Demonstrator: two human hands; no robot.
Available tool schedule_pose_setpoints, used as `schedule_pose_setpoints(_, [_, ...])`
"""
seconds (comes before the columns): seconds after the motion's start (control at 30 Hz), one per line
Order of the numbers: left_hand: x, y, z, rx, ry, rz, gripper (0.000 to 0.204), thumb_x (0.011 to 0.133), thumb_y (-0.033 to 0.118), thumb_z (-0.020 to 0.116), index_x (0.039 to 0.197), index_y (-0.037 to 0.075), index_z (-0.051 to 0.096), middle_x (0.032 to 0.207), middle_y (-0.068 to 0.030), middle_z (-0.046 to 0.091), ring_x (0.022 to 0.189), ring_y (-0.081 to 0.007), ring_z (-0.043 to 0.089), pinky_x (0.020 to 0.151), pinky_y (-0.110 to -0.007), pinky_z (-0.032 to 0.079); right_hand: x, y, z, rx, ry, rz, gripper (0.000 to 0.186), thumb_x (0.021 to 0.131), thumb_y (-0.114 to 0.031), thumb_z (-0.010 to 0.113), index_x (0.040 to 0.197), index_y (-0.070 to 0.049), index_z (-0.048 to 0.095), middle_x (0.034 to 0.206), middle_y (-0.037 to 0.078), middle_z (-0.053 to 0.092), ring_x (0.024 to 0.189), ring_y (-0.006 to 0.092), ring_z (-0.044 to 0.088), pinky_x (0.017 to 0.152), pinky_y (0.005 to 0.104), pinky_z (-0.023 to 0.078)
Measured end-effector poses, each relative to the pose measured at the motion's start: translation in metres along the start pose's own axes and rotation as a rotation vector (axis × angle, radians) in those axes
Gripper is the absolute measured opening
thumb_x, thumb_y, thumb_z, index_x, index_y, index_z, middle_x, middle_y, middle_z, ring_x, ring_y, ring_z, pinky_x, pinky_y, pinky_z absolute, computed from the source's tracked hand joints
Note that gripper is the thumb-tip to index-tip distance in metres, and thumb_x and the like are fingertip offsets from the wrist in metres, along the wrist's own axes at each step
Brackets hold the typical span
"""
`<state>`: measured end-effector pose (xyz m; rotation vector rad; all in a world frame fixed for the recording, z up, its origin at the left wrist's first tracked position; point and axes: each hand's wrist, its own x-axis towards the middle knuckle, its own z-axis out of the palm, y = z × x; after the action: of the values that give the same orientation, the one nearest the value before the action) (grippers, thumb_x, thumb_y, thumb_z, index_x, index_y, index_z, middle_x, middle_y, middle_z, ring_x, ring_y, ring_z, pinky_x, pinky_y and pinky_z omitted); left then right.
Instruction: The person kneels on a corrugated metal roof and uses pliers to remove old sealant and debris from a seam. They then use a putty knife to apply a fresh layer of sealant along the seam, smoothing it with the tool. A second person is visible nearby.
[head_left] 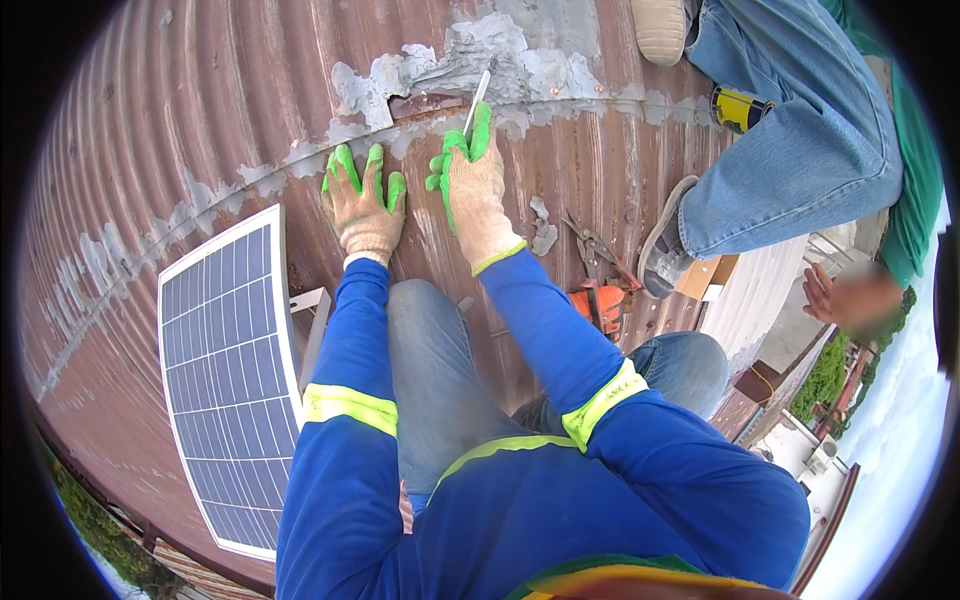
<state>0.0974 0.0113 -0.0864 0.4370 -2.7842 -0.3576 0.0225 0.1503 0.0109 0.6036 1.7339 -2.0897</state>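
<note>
My left hand (365,200), in a cream glove with green fingertips, lies with fingers apart on the brown corrugated roof (130,170), just below a seam smeared with grey sealant. My right hand (467,185), gloved alike, grips a slim silver tool (478,95), pointed up toward a torn, flaking grey patch (475,45) over the seam. The tool's tip is at the patch; I cannot tell if it touches. A loose grey flake (544,226) lies below my right hand.
A solar panel (220,380) sits at left. Metal snips (585,245), an orange tool (605,312) and cardboard (702,275) lie at right. Another person in jeans (785,170) crouches there beside a yellow-labelled can (738,108). The roof's edge, greenery and buildings show beyond at right.
</note>
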Motion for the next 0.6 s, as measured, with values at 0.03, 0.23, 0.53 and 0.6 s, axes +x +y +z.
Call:
schedule_pose_setpoints(0.03, [0.0, 0.0, 0.0, -0.006, 0.005, 0.002, 0.057, 0.098, 0.049, 0.071, 0.15, 0.03, 0.064, 0.17, -0.0197, 0.04, 0.157, -0.0426, 0.036, 0.127, -0.059, 0.031, 0.0, 0.0, 0.005, 0.023, 0.009, 0.009, 0.074, 0.109, -0.001, 0.054, 0.173, -0.024, 0.025, 0.117, 0.012, 0.066, 0.087, 0.024, 0.072, 0.07, 0.0376, 0.062])
schedule_pose_setpoints(0.23, [-0.004, -0.005, 0.004, -0.015, -0.043, -0.025, 0.063, 0.094, 0.049, 0.074, 0.153, 0.032, 0.061, 0.171, -0.0207, 0.038, 0.158, -0.0445, 0.034, 0.128, -0.06, 0.029, 0.006, 0.005, 0.039, 0.114, 0.041, 0.135, 0.077, 0.11, -0.002, 0.054, 0.173, -0.027, 0.018, 0.092, 0.006, 0.063, 0.069, 0.0189, 0.068, 0.055, 0.0345, 0.058])
schedule_pose_setpoints(0.53, [-0.003, -0.005, 0.003, -0.017, -0.036, -0.014, 0.062, 0.094, 0.047, 0.075, 0.153, 0.033, 0.061, 0.171, -0.02, 0.038, 0.158, -0.0435, 0.034, 0.127, -0.06, 0.03, 0.03, 0.025, 0.048, -0.283, 0.015, -0.124, 0.077, 0.105, -0.008, 0.061, 0.172, -0.011, 0.022, 0.121, 0.022, 0.063, 0.098, 0.0364, 0.071, 0.079, 0.0482, 0.061])
schedule_pose_setpoints(0.6, [-0.002, -0.003, 0.001, -0.021, -0.032, -0.009, 0.061, 0.095, 0.048, 0.074, 0.152, 0.032, 0.062, 0.171, -0.0197, 0.038, 0.158, -0.0431, 0.034, 0.126, -0.06, 0.031, 0.034, 0.028, 0.044, -0.556, 0.047, -0.231, 0.078, 0.103, -0.01, 0.063, 0.17, -0.008, 0.024, 0.13, 0.027, 0.059, 0.112, 0.0443, 0.067, 0.092, 0.053, 0.058])
